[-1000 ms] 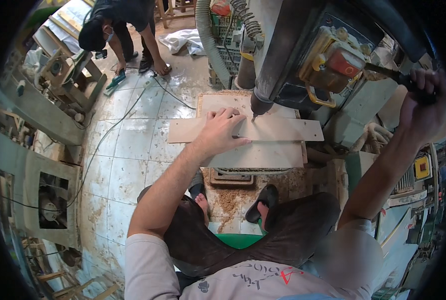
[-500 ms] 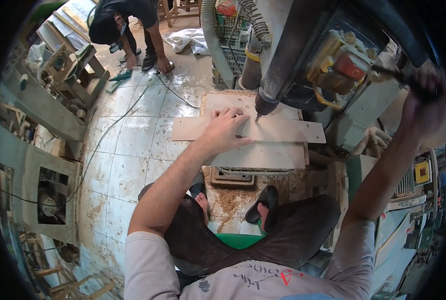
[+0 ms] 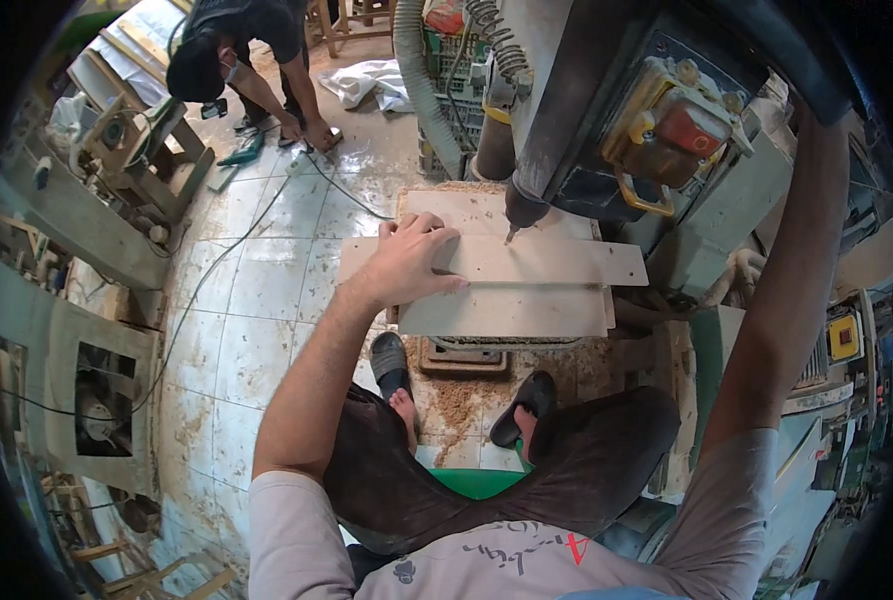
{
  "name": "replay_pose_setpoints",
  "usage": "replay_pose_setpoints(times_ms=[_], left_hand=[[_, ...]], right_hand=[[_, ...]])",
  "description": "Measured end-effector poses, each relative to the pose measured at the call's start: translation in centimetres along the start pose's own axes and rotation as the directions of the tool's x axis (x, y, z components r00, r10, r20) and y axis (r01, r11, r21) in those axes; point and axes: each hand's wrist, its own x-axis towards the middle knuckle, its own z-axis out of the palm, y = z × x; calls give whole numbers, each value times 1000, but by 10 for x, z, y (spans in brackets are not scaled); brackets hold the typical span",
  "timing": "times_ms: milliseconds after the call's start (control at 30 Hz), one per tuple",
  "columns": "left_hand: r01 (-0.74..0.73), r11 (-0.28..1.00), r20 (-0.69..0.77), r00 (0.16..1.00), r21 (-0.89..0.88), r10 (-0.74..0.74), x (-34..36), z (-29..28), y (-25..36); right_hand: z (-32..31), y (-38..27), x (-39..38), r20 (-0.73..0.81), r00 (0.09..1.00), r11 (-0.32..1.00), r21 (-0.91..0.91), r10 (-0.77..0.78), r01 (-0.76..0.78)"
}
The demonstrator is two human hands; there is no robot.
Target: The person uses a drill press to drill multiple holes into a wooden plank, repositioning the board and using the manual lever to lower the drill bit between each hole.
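My left hand point(image 3: 416, 255) straddles a pale wooden board point(image 3: 556, 261) left of its middle, thumb along the near edge and fingers curled across the top. This long, narrow board has small holes and lies crosswise on a wider flat panel point(image 3: 526, 312). Right of the hand, the drill bit point(image 3: 510, 237) of a drill press point(image 3: 527, 205) points down at the board; whether it touches is hard to tell. My right forearm point(image 3: 804, 220) reaches up along the machine's right side. The right hand is hidden by a dark machine part near the picture's rim.
A switch box with a red cover point(image 3: 690, 128) sits on the drill press. At the far left a co-worker point(image 3: 256, 60) bends over a green power tool point(image 3: 242, 150); a cable point(image 3: 231, 265) crosses the tiles. Sawdust point(image 3: 456, 400) lies between my feet.
My left hand has slid a little left along the board. My right arm has swung up, and its hand, earlier around a black lever, has gone out of sight.
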Motion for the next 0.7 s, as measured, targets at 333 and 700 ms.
replay_pose_setpoints(times_ms=[333,700], left_hand=[[-89,996,-58,994,-30,87,12,16,3],[-111,994,-153,982,4,110,32,27,8]], right_hand=[[6,-15,13,-13,999,999,-31,-46,45],[11,-29,15,-79,994,993,-89,-80,73]])
